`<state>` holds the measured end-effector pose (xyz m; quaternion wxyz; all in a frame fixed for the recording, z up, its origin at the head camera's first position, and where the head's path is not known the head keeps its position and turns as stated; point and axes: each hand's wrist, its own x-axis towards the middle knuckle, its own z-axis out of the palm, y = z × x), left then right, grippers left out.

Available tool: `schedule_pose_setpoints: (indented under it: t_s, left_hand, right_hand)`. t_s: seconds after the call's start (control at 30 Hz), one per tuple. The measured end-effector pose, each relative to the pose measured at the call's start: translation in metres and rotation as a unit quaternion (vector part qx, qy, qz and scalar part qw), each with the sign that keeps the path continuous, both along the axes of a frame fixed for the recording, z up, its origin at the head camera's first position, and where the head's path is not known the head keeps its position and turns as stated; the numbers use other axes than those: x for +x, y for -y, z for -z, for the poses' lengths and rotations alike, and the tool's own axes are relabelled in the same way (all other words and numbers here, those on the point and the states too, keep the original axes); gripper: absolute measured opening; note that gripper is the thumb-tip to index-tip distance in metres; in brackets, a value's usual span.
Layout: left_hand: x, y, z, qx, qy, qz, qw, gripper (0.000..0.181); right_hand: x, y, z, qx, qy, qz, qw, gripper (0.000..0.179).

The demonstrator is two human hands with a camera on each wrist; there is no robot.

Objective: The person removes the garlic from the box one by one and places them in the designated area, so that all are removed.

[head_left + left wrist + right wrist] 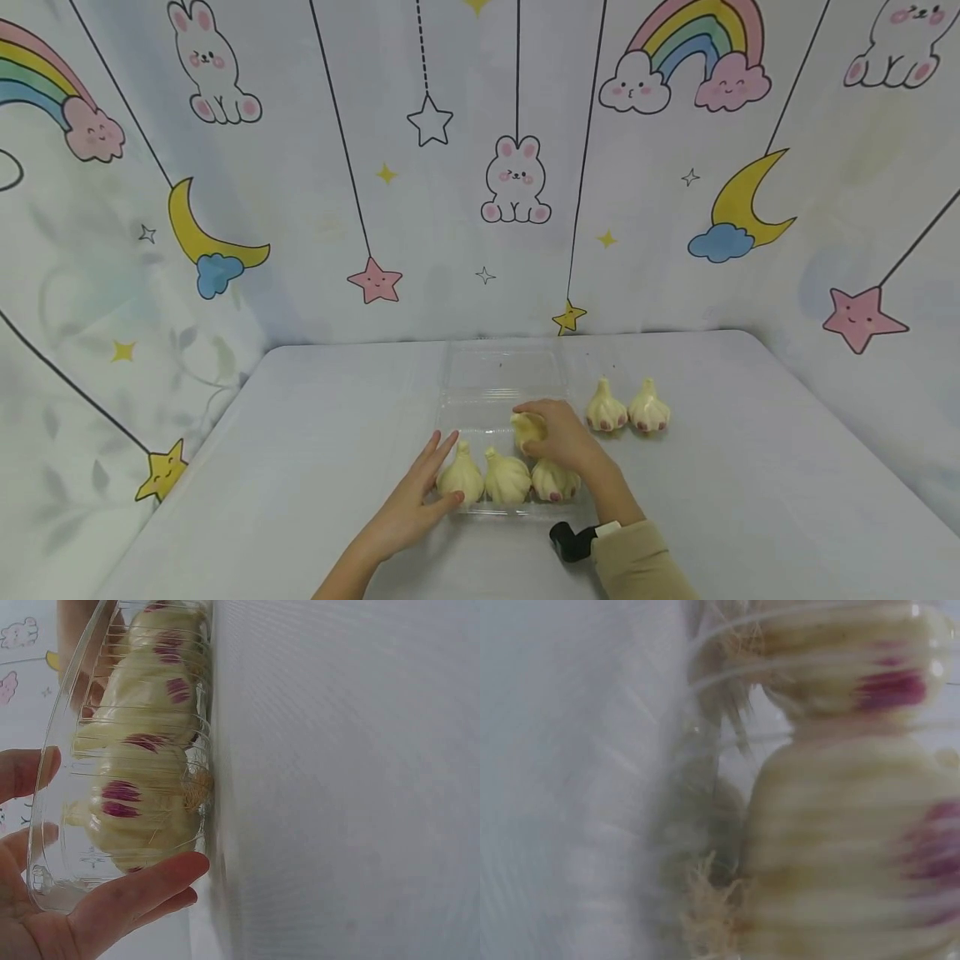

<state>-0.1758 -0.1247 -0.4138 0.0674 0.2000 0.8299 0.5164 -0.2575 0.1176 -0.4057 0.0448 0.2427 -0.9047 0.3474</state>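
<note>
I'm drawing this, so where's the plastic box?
In the head view, the box is low in the middle, by the left hand, left of two loose garlic bulbs.

Khaki right sleeve (pixel 639 557), rounded black wrist device (pixel 572 542), whitish strip (pixel 607 528).

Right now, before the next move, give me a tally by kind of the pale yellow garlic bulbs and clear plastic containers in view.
Pale yellow, teardrop-shaped garlic bulbs: 6 (3 in the container's front row, 1 in the bare right hand, 2 on the white tabletop)
Clear, rectangular plastic container, open: 1
Total: 7
</note>
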Motion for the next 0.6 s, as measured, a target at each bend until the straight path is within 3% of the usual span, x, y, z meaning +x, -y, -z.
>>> schedule_pose_setpoints:
  t_s: [0.6]
  left_hand:
    - [-0.001,0.000,0.001,-0.005,0.000,0.001,1.0000,0.073]
  right_hand:
    - [0.001,-0.006,-0.011,-0.055,-0.019,-0.007,0.9983,0.056]
